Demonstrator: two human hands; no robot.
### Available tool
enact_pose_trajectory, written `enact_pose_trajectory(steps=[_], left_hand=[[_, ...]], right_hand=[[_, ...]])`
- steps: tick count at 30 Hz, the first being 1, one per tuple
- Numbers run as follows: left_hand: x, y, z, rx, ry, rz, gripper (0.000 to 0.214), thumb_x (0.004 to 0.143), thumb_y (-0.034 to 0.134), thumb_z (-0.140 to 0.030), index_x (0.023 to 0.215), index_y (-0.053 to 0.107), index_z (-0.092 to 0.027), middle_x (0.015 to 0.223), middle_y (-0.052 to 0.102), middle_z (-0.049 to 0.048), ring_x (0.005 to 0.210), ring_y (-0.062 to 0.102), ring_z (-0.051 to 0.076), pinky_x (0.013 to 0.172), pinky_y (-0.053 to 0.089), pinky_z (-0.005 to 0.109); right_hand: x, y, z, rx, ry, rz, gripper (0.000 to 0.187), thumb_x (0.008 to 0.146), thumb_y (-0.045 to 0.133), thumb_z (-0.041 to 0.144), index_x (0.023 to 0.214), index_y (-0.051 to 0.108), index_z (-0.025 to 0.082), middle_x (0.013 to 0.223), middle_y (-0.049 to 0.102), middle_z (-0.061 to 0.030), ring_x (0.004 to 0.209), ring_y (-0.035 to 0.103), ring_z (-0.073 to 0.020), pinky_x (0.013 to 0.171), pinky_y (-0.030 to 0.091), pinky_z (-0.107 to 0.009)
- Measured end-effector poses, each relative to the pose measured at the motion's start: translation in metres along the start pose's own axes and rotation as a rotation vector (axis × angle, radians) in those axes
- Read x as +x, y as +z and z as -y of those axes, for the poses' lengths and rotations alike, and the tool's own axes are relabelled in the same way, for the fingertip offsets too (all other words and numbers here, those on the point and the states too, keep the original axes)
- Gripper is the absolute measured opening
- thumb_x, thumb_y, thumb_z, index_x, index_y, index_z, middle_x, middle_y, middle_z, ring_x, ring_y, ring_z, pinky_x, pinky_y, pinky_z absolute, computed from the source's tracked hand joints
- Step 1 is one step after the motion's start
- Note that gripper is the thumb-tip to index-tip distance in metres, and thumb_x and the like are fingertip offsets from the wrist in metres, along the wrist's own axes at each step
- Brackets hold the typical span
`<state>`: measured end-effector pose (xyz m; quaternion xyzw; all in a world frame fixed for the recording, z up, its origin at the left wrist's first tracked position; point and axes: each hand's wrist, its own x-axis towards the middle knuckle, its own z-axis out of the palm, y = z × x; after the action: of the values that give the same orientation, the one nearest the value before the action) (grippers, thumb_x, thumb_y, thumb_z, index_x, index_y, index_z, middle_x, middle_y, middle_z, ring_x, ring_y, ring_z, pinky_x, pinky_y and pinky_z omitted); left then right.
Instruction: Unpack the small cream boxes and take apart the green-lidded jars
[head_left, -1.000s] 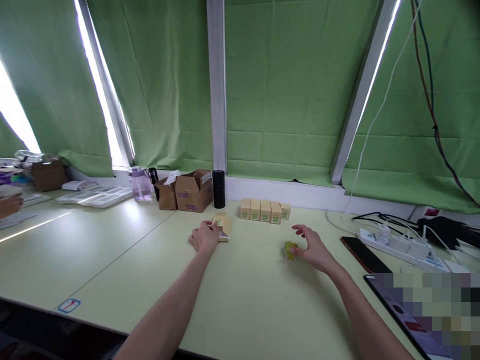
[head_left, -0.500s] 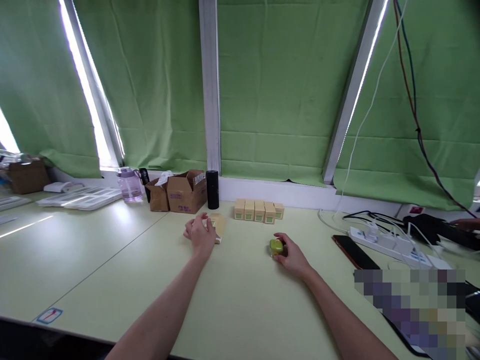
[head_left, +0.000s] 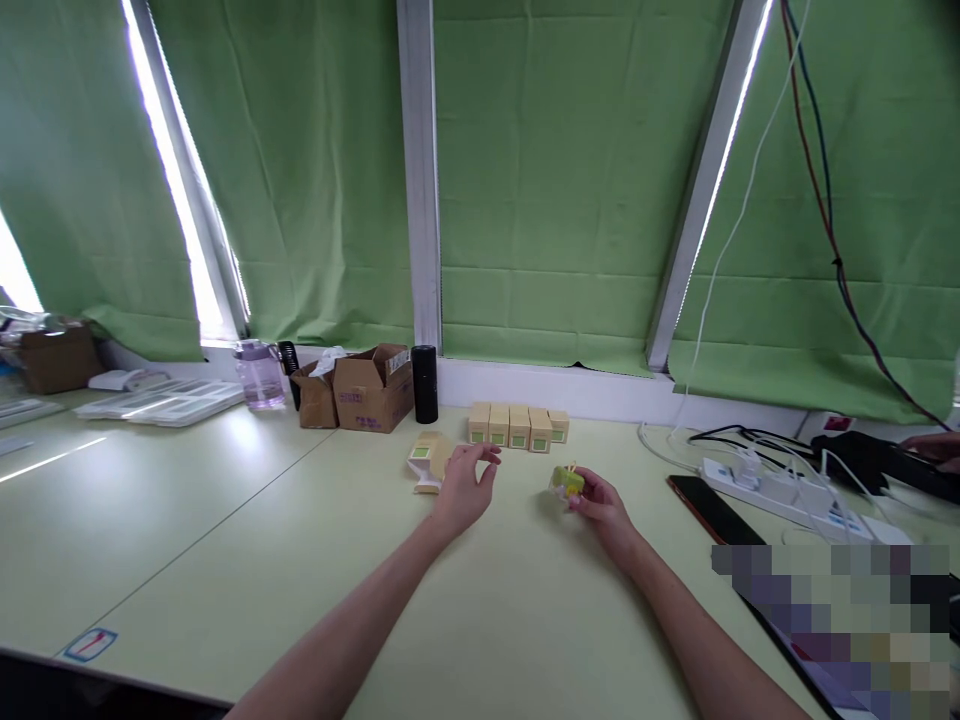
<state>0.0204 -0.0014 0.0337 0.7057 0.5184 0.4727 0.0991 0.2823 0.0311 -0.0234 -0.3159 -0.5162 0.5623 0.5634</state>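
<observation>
My right hand (head_left: 604, 503) grips a small yellow-green object (head_left: 570, 481) with a clear, shiny part at its left side; its exact kind is too small to tell. It is tilted and held just over the table. My left hand (head_left: 466, 486) hovers to the left of it, fingers loosely apart, nothing in them. Behind and left of that hand lies an opened small cardboard box (head_left: 427, 460) with a green label and white inside, partly hidden by the hand. Several small tan boxes (head_left: 518, 427) with green labels stand in a row farther back.
Brown cartons (head_left: 373, 388), a black cylinder (head_left: 424, 384) and a purple jug (head_left: 259, 374) stand along the back left. At right lie a black phone-like slab (head_left: 712, 510), a white power strip (head_left: 787, 495) and cables. Another person's hand (head_left: 934, 447) shows at the far right.
My left hand has left the opened box and moved right towards my right hand. My right hand has turned and shifted slightly right with the yellow-green object.
</observation>
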Motion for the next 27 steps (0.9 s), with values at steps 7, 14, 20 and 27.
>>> enact_pose_trajectory(steps=[7, 14, 20, 27], left_hand=[[-0.001, 0.019, -0.013, -0.194, -0.104, 0.045, 0.020, 0.094, 0.052, -0.021, 0.109, 0.065, -0.024, 0.101, 0.078, 0.0050, 0.108, 0.069, 0.024, 0.100, 0.048, 0.043], [-0.024, 0.025, -0.008, -0.344, -0.093, 0.042, 0.026, 0.100, 0.052, -0.041, 0.110, 0.069, -0.023, 0.098, 0.080, 0.0072, 0.101, 0.069, 0.024, 0.094, 0.050, 0.041], [-0.025, 0.017, -0.016, -0.428, -0.057, 0.040, 0.031, 0.098, 0.058, -0.046, 0.115, 0.071, -0.023, 0.106, 0.079, 0.0087, 0.103, 0.070, 0.024, 0.091, 0.052, 0.039], [-0.027, 0.020, -0.015, -0.476, -0.025, 0.076, 0.025, 0.092, 0.067, -0.035, 0.113, 0.073, -0.024, 0.116, 0.077, 0.0097, 0.111, 0.071, 0.026, 0.094, 0.054, 0.040]], right_hand=[[-0.025, 0.033, 0.024, 0.416, 0.191, 0.298, 0.046, 0.085, 0.070, 0.043, 0.126, 0.071, 0.022, 0.111, 0.073, -0.0115, 0.100, 0.067, -0.0280, 0.090, 0.051, -0.046], [-0.032, 0.047, 0.023, 0.255, 0.110, 0.290, 0.055, 0.081, 0.074, 0.046, 0.130, 0.068, 0.023, 0.112, 0.072, -0.0131, 0.094, 0.071, -0.0303, 0.095, 0.055, -0.056], [-0.027, 0.053, 0.012, 0.030, -0.030, 0.114, 0.069, 0.065, 0.089, 0.051, 0.123, 0.060, 0.027, 0.118, 0.066, -0.0089, 0.098, 0.072, -0.0292, 0.093, 0.059, -0.054], [-0.037, 0.065, 0.014, -0.260, -0.230, -0.053, 0.062, 0.076, 0.079, 0.035, 0.132, 0.052, 0.030, 0.116, 0.055, -0.0063, 0.104, 0.066, -0.0240, 0.081, 0.062, -0.037]])
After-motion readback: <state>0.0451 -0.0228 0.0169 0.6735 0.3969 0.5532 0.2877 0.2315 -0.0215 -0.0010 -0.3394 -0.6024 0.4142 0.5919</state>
